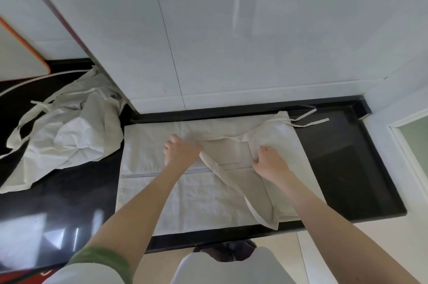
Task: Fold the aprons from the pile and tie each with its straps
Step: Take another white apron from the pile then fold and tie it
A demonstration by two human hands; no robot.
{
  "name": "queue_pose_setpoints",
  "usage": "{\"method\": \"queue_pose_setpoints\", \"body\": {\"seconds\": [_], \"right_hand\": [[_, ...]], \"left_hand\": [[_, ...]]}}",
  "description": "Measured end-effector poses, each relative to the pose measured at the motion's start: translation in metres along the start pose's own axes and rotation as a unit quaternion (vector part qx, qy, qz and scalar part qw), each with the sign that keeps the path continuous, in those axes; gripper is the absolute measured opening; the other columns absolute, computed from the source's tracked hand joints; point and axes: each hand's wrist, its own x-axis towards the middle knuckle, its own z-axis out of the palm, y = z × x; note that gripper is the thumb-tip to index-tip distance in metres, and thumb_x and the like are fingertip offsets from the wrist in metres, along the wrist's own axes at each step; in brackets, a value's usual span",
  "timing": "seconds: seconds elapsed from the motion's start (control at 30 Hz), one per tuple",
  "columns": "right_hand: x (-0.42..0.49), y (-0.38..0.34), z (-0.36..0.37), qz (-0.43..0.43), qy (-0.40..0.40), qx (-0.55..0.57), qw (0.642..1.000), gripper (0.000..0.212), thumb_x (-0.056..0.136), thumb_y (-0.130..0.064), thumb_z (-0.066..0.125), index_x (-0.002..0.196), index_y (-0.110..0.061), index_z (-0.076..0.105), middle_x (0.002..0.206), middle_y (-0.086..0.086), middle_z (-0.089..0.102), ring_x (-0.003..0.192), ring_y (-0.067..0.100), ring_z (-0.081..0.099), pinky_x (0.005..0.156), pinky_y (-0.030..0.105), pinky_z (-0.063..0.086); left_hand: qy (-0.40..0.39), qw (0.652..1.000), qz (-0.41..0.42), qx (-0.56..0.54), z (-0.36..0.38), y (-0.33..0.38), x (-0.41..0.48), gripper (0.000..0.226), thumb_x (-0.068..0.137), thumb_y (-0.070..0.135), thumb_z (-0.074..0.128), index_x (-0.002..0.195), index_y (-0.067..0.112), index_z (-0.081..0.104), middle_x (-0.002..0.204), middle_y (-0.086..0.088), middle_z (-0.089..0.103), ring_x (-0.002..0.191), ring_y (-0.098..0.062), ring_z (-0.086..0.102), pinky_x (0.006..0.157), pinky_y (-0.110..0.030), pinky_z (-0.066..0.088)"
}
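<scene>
1. Head view: I see one apron (185,200) spread flat on the black surface (347,168), with its far edge lying along the foot of the white wall (231,29).
2. My left grip (183,150) sits on the upper middle of the apron. Its fingers are curled down and closed on a strap (222,175), which comes out from under the grip and slants toward the near right corner of the cloth.
3. My right grip (269,163) is just to the right, near the left one but not touching it. Its fingers are curled round the edge of a folded-over flap of the apron.
4. Two loose ties (310,119) trail off the apron's far right corner onto the bare surface.
5. The pile (69,135) of crumpled aprons lies to the left and reaches the spread apron's left edge. Its own straps loop out over the surface.
6. An orange-edged board (20,52) stands at the far left, beyond the pile.
7. A green sleeve (102,260) shows on my left upper arm, and both forearms are bare.
</scene>
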Motion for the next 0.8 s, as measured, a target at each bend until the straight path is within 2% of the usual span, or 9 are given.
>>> {"method": "queue_pose_setpoints", "body": {"seconds": [0.1,0.17,0.23,0.3,0.37,0.43,0.53,0.67,0.8], "right_hand": [[0.002,-0.003,0.002,0.001,0.008,-0.032,0.999,0.032,0.099,-0.021,0.040,0.123,-0.003,0.048,0.123,0.014,0.051,0.117,0.030,0.046,0.087,0.037,0.042],[0.005,-0.003,0.002,0.000,0.010,-0.023,1.000,0.031,0.099,-0.025,0.038,0.117,-0.003,0.051,0.118,0.013,0.053,0.113,0.031,0.049,0.082,0.036,0.042],[0.007,-0.002,0.003,-0.003,0.007,-0.025,1.000,0.033,0.099,-0.031,0.038,0.115,-0.005,0.051,0.115,0.011,0.054,0.111,0.029,0.050,0.078,0.035,0.041],[0.007,-0.001,0.003,-0.013,0.009,-0.053,0.998,0.035,0.100,-0.030,0.037,0.120,-0.005,0.049,0.119,0.012,0.054,0.113,0.029,0.049,0.080,0.036,0.042],[0.008,0.000,0.004,-0.023,0.021,-0.079,0.996,0.034,0.101,-0.025,0.035,0.123,-0.003,0.047,0.121,0.013,0.054,0.115,0.030,0.049,0.082,0.036,0.043],[0.009,0.001,0.005,-0.037,0.031,-0.089,0.995,0.032,0.101,-0.021,0.034,0.123,-0.002,0.047,0.121,0.013,0.055,0.115,0.030,0.050,0.081,0.035,0.043],[0.013,0.007,0.007,-0.044,0.039,-0.051,0.997,0.028,0.101,-0.020,0.036,0.118,-0.003,0.048,0.118,0.013,0.055,0.110,0.030,0.049,0.074,0.033,0.036],[0.014,0.019,0.002,-0.049,0.007,0.037,0.998,0.027,0.090,-0.032,0.061,0.098,-0.013,0.044,0.107,0.004,0.048,0.103,0.023,0.044,0.078,0.032,0.035],[0.011,0.036,-0.003,-0.058,0.018,0.029,0.998,0.027,0.085,-0.022,0.064,0.098,-0.014,0.041,0.104,0.001,0.041,0.103,0.023,0.041,0.081,0.031,0.035]], "left_hand": [[-0.143,0.990,0.002,0.013,0.006,0.002,-0.010,0.036,0.083,0.047,0.055,0.084,0.011,0.054,0.070,0.001,0.054,0.058,-0.013,0.052,0.060,-0.026,0.045],[-0.158,0.986,0.029,0.052,0.009,0.007,-0.019,0.022,0.084,0.026,0.051,0.067,0.012,0.052,0.058,-0.001,0.052,0.047,-0.014,0.049,0.055,-0.023,0.042],[-0.147,0.981,0.067,0.104,0.012,0.014,-0.025,0.021,0.080,0.006,0.048,0.059,0.010,0.049,0.058,-0.003,0.051,0.048,-0.016,0.048,0.052,-0.023,0.041],[-0.129,0.986,0.080,0.075,0.016,0.020,-0.019,0.018,0.083,-0.002,0.043,0.070,0.005,0.053,0.062,-0.004,0.050,0.055,-0.019,0.053,0.053,-0.026,0.047],[-0.130,0.989,0.063,-0.033,0.021,0.023,-0.009,0.022,0.094,0.004,0.032,0.097,0.000,0.053,0.069,-0.008,0.056,0.062,-0.025,0.057,0.066,-0.037,0.057],[-0.121,0.985,0.021,-0.119,0.019,0.025,-0.007,0.031,0.098,0.016,0.036,0.117,-0.006,0.047,0.068,-0.010,0.057,0.052,-0.022,0.055,0.055,-0.031,0.054],[-0.140,0.988,0.022,-0.067,0.019,0.031,-0.014,0.032,0.091,0.020,0.051,0.113,-0.003,0.050,0.063,-0.006,0.052,0.039,-0.013,0.048,0.039,-0.019,0.039],[-0.108,0.992,0.067,-0.008,0.035,0.036,-0.014,0.026,0.088,0.001,0.047,0.114,-0.002,0.048,0.081,-0.007,0.057,0.059,-0.012,0.048,0.045,-0.020,0.036],[-0.079,0.990,0.104,-0.049,0.042,0.043,-0.011,0.016,0.095,0.008,0.040,0.107,0.003,0.049,0.079,-0.004,0.053,0.061,-0.010,0.047,0.049,-0.020,0.037]]}}
